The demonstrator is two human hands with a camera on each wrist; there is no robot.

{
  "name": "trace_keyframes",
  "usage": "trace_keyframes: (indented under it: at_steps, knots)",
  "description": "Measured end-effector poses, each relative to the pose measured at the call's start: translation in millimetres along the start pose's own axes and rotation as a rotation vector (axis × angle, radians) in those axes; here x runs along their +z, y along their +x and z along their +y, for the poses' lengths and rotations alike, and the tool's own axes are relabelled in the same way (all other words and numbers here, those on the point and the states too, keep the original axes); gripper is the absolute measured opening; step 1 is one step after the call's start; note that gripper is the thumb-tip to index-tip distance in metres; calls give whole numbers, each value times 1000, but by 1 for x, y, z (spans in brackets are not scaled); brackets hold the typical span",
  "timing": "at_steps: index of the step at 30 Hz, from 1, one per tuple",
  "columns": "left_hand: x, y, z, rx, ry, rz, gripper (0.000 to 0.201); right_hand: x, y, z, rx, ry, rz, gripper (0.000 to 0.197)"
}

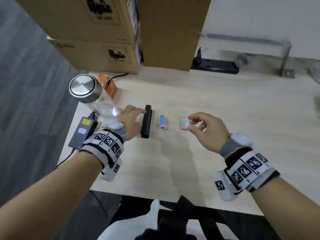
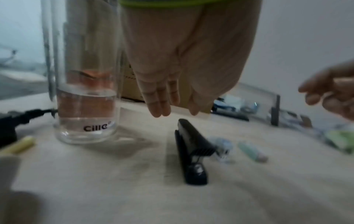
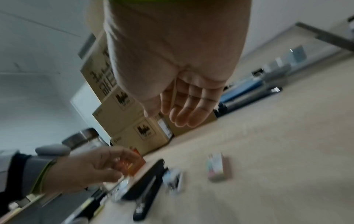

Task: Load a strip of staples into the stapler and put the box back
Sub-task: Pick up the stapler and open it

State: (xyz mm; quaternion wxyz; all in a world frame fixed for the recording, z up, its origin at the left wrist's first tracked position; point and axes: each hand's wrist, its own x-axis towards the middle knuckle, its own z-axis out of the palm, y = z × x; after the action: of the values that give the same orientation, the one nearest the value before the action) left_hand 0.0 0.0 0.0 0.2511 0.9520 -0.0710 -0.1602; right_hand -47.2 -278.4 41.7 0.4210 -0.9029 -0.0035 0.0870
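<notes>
A black stapler (image 1: 146, 121) lies closed on the pale wooden table (image 1: 173, 161), its length running away from me. My left hand (image 1: 136, 117) hovers at its left side with straight fingers, a little above it in the left wrist view (image 2: 177, 112), holding nothing. Right of the stapler (image 2: 191, 150) sits a small blue-and-white box (image 1: 162, 121). Further right lies a green-and-pink staple box (image 1: 184, 122). My right hand (image 1: 192, 122) hangs just beside that box with loosely bent, empty fingers (image 3: 184, 118). The box (image 3: 218, 168) lies apart from them.
A glass bottle with a steel lid (image 1: 86, 90) stands left of my left hand, with an orange carton (image 1: 108, 84) behind it. A grey power adapter (image 1: 83, 132) lies at the table's left edge. Stacked cardboard boxes (image 1: 97, 32) and a black power strip (image 1: 216, 65) line the back.
</notes>
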Motion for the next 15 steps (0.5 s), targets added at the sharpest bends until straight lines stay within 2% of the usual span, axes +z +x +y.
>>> trace_keyframes:
  at_steps: [5, 7, 11, 15]
  knots:
    - [-9, 8, 9, 171, 462, -255, 74, 30, -6, 24, 122, 0, -46, 20]
    - [-11, 18, 16, 280, 659, -353, 78, 36, -6, 30, 154, 12, -59, 22]
    - [0, 40, 10, 377, 911, -452, 64, 46, -7, 34, 182, 4, -97, 22]
    - [10, 53, 4, 447, 948, -422, 49, 49, -9, 39, 218, 21, -103, 22]
